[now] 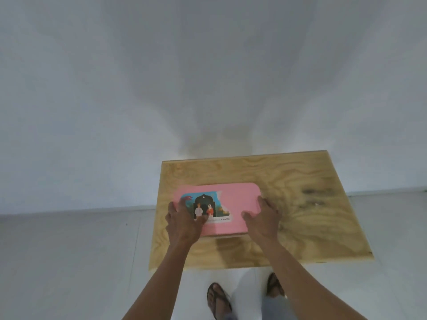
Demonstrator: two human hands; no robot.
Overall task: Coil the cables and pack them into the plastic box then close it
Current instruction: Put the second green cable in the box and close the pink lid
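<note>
The plastic box [233,204] lies flat on the plywood board [300,204] with its pink lid [238,197] on top and covering it — only a thin pale strip of the box body shows under the lid's near edge. The box sits toward the board's left edge, about midway between the far and near edges, its long side running left to right. A torn colour sticker [208,207] covers the left half of the lid; it shows two small figures under a dark arch, with a line of print along its bottom too blurred to read.

Both hands rest on the lid, palms down. The left hand [184,224] lies over the near left corner, its fingers spread flat across the sticker's lower left part and the thumb at the lid's left edge. The right hand [263,218] lies over the near right corner, fingers flat on the pink surface and one finger reaching along the right edge. Neither hand is closed around anything — they lie on the lid with fingers extended.

The board has a dark stain [316,197] toward its right side, well apart from the box. Below the near edge, two feet in sandals [218,301] stand on a pale floor [69,262]. A plain white wall [208,65] rises behind the far edge.
</note>
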